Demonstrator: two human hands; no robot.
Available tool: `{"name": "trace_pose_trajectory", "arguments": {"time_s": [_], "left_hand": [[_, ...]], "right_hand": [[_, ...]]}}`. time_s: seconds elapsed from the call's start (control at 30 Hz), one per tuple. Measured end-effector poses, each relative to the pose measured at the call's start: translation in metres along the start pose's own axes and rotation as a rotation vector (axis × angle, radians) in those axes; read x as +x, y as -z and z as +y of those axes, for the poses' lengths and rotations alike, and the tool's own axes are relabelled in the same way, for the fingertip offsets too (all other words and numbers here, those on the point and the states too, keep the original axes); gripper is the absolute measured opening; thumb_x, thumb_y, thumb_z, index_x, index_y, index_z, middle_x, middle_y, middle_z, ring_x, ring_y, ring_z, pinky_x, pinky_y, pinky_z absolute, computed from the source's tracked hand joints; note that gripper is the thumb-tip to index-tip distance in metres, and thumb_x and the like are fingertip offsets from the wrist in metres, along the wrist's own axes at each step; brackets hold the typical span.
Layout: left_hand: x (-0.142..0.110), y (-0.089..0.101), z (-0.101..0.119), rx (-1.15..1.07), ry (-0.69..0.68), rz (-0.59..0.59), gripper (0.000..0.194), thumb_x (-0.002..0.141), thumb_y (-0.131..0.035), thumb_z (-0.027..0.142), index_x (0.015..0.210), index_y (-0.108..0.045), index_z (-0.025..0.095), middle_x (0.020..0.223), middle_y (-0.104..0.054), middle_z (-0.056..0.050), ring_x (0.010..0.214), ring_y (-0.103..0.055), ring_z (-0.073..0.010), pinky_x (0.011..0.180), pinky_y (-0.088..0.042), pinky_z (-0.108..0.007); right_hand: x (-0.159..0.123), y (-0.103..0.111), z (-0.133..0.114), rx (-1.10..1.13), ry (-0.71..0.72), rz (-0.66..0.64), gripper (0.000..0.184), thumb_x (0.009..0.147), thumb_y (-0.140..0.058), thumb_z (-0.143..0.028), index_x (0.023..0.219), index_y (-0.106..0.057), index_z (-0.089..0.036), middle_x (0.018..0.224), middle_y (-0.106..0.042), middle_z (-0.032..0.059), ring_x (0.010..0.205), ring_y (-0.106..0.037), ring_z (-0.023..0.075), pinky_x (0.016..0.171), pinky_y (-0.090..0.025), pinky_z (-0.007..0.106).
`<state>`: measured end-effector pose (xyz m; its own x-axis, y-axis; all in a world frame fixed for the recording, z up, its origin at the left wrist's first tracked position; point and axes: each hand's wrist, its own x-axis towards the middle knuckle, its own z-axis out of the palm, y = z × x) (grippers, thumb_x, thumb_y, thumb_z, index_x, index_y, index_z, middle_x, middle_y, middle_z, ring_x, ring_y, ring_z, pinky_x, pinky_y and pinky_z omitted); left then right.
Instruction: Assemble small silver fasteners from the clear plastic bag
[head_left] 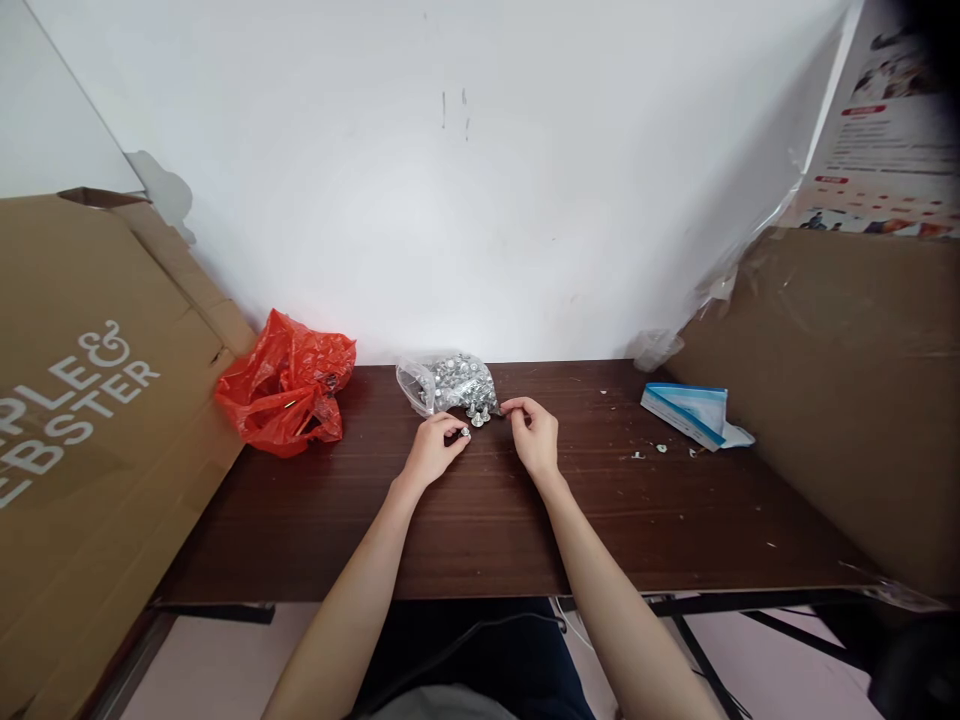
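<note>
A clear plastic bag of small silver metal parts [450,381] lies at the back of a dark wooden table [487,520], against the white wall. My left hand [433,450] rests just in front of the bag, fingers pinched on one small silver part [465,433]. My right hand [534,432] is beside it, fingers curled, with the thumb and forefinger pinched near the bag's open edge; what they grip is too small to make out. A few loose silver parts [480,415] lie at the bag's mouth between the two hands.
A crumpled red plastic bag [289,385] sits at the table's back left. A blue-and-white packet [690,412] lies at the back right, with small scraps [660,450] near it. Large brown cardboard sheets [97,420] stand at both sides of the table.
</note>
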<state>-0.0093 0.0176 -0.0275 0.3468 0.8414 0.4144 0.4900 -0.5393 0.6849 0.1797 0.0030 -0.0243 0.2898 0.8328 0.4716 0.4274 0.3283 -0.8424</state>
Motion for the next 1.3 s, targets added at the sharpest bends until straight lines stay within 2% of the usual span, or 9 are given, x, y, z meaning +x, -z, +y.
{"name": "trace_pose_trajectory", "arguments": {"time_s": [0.07, 0.33, 0.43, 0.53, 0.67, 0.83, 0.97, 1.1, 1.3], "left_hand": [[0.000, 0.000, 0.000, 0.005, 0.000, -0.008, 0.014, 0.079, -0.065, 0.020, 0.091, -0.071, 0.018, 0.091, -0.068, -0.005, 0.075, -0.060, -0.0142, 0.074, -0.051, -0.028], [0.000, -0.001, 0.006, -0.035, 0.010, -0.012, 0.014, 0.080, -0.064, 0.019, 0.092, -0.071, 0.017, 0.092, -0.071, -0.005, 0.075, -0.061, -0.0146, 0.074, -0.051, -0.028], [0.001, -0.002, 0.005, -0.077, 0.046, 0.009, 0.015, 0.081, -0.063, 0.021, 0.094, -0.070, 0.017, 0.091, -0.072, -0.005, 0.072, -0.062, -0.0143, 0.072, -0.052, -0.028], [0.001, -0.003, 0.004, -0.074, 0.055, 0.054, 0.016, 0.082, -0.061, 0.020, 0.095, -0.069, 0.016, 0.090, -0.071, -0.006, 0.068, -0.061, -0.0134, 0.068, -0.052, -0.027], [-0.001, -0.004, 0.007, -0.007, -0.015, 0.131, 0.017, 0.084, -0.058, 0.021, 0.097, -0.068, 0.018, 0.090, -0.066, -0.005, 0.064, -0.058, -0.0107, 0.063, -0.051, -0.024], [-0.002, -0.006, 0.010, -0.054, -0.024, 0.120, 0.016, 0.084, -0.058, 0.022, 0.097, -0.067, 0.018, 0.092, -0.065, -0.005, 0.070, -0.061, -0.0120, 0.062, -0.052, -0.023], [-0.002, -0.006, 0.009, -0.072, -0.007, 0.109, 0.017, 0.084, -0.058, 0.022, 0.097, -0.067, 0.017, 0.095, -0.065, -0.006, 0.072, -0.062, -0.0126, 0.062, -0.054, -0.023], [-0.002, -0.006, 0.009, -0.071, 0.001, 0.110, 0.017, 0.084, -0.058, 0.023, 0.097, -0.067, 0.017, 0.094, -0.066, -0.006, 0.070, -0.062, -0.0124, 0.060, -0.054, -0.023], [-0.002, -0.007, 0.007, -0.076, -0.004, 0.123, 0.016, 0.083, -0.059, 0.022, 0.096, -0.067, 0.017, 0.092, -0.066, -0.005, 0.070, -0.062, -0.0122, 0.060, -0.054, -0.023]], "right_hand": [[0.002, 0.002, 0.004, -0.099, -0.010, 0.023, 0.026, 0.082, -0.042, -0.016, 0.083, -0.068, -0.018, 0.088, -0.072, 0.0074, 0.083, -0.064, 0.0229, 0.081, -0.049, 0.037], [0.000, -0.004, 0.016, -0.344, 0.119, -0.110, 0.028, 0.082, -0.046, -0.011, 0.100, -0.066, -0.017, 0.104, -0.069, 0.0120, 0.099, -0.057, 0.0286, 0.087, -0.045, 0.044], [0.000, -0.007, 0.022, -0.400, 0.102, -0.146, 0.032, 0.078, -0.050, -0.009, 0.104, -0.065, -0.018, 0.105, -0.068, 0.0124, 0.099, -0.056, 0.0294, 0.087, -0.043, 0.046], [0.000, -0.009, 0.026, -0.431, 0.082, -0.148, 0.029, 0.077, -0.051, -0.008, 0.100, -0.065, -0.019, 0.100, -0.067, 0.0116, 0.095, -0.056, 0.0292, 0.085, -0.043, 0.046], [0.003, -0.007, 0.031, -0.396, 0.079, -0.151, 0.026, 0.076, -0.052, -0.008, 0.095, -0.066, -0.019, 0.094, -0.068, 0.0102, 0.090, -0.056, 0.0275, 0.083, -0.044, 0.045], [0.007, -0.001, 0.037, -0.284, 0.069, -0.201, 0.024, 0.074, -0.050, -0.008, 0.088, -0.066, -0.019, 0.088, -0.068, 0.0074, 0.083, -0.059, 0.0228, 0.081, -0.047, 0.042], [0.007, 0.002, 0.034, -0.244, 0.035, -0.205, 0.028, 0.075, -0.046, -0.007, 0.094, -0.063, -0.019, 0.088, -0.067, 0.0067, 0.083, -0.060, 0.0218, 0.081, -0.048, 0.041], [0.006, 0.002, 0.027, -0.179, 0.098, -0.197, 0.028, 0.079, -0.044, -0.011, 0.101, -0.060, -0.018, 0.093, -0.063, 0.0091, 0.084, -0.060, 0.0223, 0.080, -0.049, 0.039], [0.006, 0.003, 0.018, -0.146, 0.142, -0.192, 0.026, 0.082, -0.045, -0.014, 0.102, -0.060, -0.017, 0.086, -0.064, 0.0075, 0.080, -0.061, 0.0216, 0.078, -0.049, 0.038]]}}
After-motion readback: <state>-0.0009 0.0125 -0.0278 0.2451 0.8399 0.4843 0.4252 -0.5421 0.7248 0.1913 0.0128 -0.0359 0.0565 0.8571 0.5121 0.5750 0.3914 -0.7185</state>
